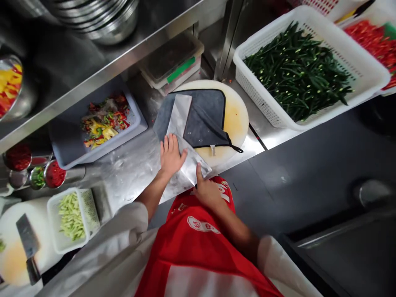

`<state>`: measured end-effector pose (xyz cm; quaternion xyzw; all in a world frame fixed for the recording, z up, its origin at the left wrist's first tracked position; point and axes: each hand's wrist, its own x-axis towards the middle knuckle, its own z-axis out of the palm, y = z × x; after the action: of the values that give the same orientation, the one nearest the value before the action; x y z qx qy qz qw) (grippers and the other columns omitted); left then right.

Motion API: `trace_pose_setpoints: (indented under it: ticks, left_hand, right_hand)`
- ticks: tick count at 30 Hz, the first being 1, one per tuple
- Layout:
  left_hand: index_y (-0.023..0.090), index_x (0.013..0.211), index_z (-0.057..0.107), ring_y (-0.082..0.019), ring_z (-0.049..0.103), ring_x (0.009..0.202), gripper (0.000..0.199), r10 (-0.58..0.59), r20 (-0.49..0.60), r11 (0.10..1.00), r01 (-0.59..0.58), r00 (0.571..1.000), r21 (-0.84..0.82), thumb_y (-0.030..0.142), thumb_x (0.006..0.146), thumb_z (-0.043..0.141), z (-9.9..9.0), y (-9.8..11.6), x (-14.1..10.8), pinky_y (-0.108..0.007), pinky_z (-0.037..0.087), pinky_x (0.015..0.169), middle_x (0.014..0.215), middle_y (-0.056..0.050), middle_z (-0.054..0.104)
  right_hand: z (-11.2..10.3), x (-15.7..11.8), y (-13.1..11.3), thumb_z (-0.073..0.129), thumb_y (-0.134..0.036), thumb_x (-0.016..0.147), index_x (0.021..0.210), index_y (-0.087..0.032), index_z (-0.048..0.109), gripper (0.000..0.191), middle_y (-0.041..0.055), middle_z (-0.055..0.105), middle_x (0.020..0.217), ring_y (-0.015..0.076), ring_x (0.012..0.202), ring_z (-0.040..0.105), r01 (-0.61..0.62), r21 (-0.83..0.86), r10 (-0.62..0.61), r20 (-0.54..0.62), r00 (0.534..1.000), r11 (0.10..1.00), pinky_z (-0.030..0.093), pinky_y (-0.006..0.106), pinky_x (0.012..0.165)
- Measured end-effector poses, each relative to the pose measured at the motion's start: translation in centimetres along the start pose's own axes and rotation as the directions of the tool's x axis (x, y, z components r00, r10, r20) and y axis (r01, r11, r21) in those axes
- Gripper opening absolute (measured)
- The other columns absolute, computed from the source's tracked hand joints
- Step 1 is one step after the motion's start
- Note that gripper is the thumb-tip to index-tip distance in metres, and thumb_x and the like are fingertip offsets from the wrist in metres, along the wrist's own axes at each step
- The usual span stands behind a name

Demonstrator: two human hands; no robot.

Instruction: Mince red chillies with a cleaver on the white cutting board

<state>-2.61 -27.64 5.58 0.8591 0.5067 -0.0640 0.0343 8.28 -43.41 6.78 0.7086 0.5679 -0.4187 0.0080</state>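
My left hand [171, 156] lies flat with its fingers stretched out, on a pale, shiny strip [180, 110]. That strip crosses a dark grey cloth [207, 117] with a black edge and a loop. Below it, a broad silvery piece like a blade [193, 161] slants toward me. My right hand [208, 190] is closed at its near end, the index finger stretched along the surface; a bit of dark handle shows under the fingers. Cloth and strip rest on a round, yellow-stained cutting board [236, 113] near the counter's front edge.
A white basket [262, 97] of green strips stands right. Behind the board is a lidded container [173, 62]. Left are a grey tub [93, 156] of scraps, a basket [81, 214] of pale green pieces, and a cleaver [27, 235] on another board [9, 218]. A steel shelf [123, 60] overhangs.
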Motion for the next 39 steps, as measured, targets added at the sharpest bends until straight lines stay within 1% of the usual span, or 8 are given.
trace_pose_setpoints:
  ticks: [7,10,12,14,18,24,28,39]
  left_hand:
    - [0.004,0.155,0.027,-0.029,0.011,0.155,0.071,-0.054,0.004,0.993,0.054,0.999,-0.1,0.048,0.1,0.04,-3.2,-1.2,7.4,-0.048,0.008,0.127,0.166,-0.015,0.016]
    - [0.012,0.154,0.031,-0.023,0.011,0.155,0.063,-0.06,-0.199,0.967,0.008,0.978,-0.253,0.046,0.102,0.041,-5.8,-1.9,6.3,-0.045,0.011,0.128,0.167,-0.009,0.016]
    - [0.013,0.151,0.035,-0.02,0.017,0.154,0.055,-0.154,-0.348,0.927,0.014,0.925,-0.375,0.041,0.104,0.037,-6.6,-2.7,3.9,-0.045,0.016,0.127,0.166,-0.009,0.021]
    - [0.01,0.145,0.042,-0.02,0.025,0.152,0.049,-0.256,-0.377,0.876,0.05,0.89,-0.479,0.035,0.104,0.037,-6.8,-3.4,1.9,-0.046,0.02,0.126,0.162,-0.013,0.03]
    - [0.012,0.133,0.053,-0.02,0.032,0.149,0.04,-0.238,-0.42,0.876,0.006,0.876,-0.483,0.031,0.101,0.04,-6.9,-1.7,3.4,-0.048,0.022,0.126,0.156,-0.011,0.043]
    - [0.011,0.144,0.046,-0.026,0.022,0.153,0.062,0.059,-0.222,0.929,-0.134,0.973,-0.344,0.047,0.094,0.052,-4.9,6.3,13.7,-0.047,0.015,0.128,0.161,-0.013,0.034]
    - [0.0,0.155,0.023,-0.031,0.009,0.155,0.087,-0.036,-0.181,0.949,-0.023,0.983,-0.313,0.048,0.091,0.056,-1.3,9.0,13.0,-0.046,0.01,0.129,0.165,-0.021,0.014]
    - [-0.001,0.155,0.02,-0.029,0.006,0.156,0.092,-0.111,-0.214,0.916,0.016,0.971,-0.4,0.041,0.084,0.061,-2.0,7.7,16.2,-0.041,0.007,0.13,0.166,-0.019,0.012]
  right_hand:
    - [-5.5,4.5,0.2,0.058,-0.021,0.086,0.16,-0.006,0.015,0.087,0.0255,0.07,0.111,0.0336,0.1,0.068,0.093,0.05,-0.075,-0.29,0.954,0.994,0.047,0.04,0.084]
    - [-7.2,3.0,2.4,0.061,-0.024,0.08,0.153,-0.01,0.035,0.079,0.0134,0.074,0.093,0.0226,0.078,0.069,0.14,0.196,-0.085,-0.268,0.96,0.971,0.049,0.028,0.071]
    - [-7.1,1.5,4.2,0.056,-0.025,0.076,0.135,-0.013,0.053,0.06,0.0035,0.07,0.073,0.0165,0.056,0.062,0.19,0.544,-0.077,-0.222,0.972,0.817,0.047,0.025,0.056]
    - [-6.8,1.1,5.7,0.053,-0.027,0.071,0.103,-0.016,0.061,0.035,-0.0006,0.064,0.061,0.0143,0.044,0.055,0.181,0.853,-0.071,-0.168,0.983,0.49,0.044,0.025,0.046]
    - [-7.5,4.5,6.9,0.062,-0.031,0.065,0.076,-0.023,0.047,0.021,-0.0052,0.055,0.052,0.0115,0.037,0.047,0.112,0.978,-0.034,-0.108,0.994,0.175,0.038,0.023,0.037]
    - [-8.8,9.4,7.8,0.07,-0.047,0.073,0.077,-0.025,0.043,0.035,-0.0074,0.052,0.051,0.0107,0.036,0.043,0.038,0.961,-0.06,-0.023,0.998,0.273,0.037,0.023,0.035]
    - [-7.5,6.2,9.3,0.059,-0.056,0.085,0.067,-0.025,0.046,0.038,-0.0039,0.051,0.047,0.0128,0.037,0.046,0.039,0.855,-0.056,-0.011,0.998,0.518,0.038,0.026,0.038]
    - [-11.9,8.3,9.3,0.051,-0.052,0.092,0.077,-0.026,0.045,0.03,-0.0052,0.05,0.049,0.0149,0.04,0.047,0.055,0.705,-0.069,-0.008,0.998,0.707,0.038,0.027,0.042]
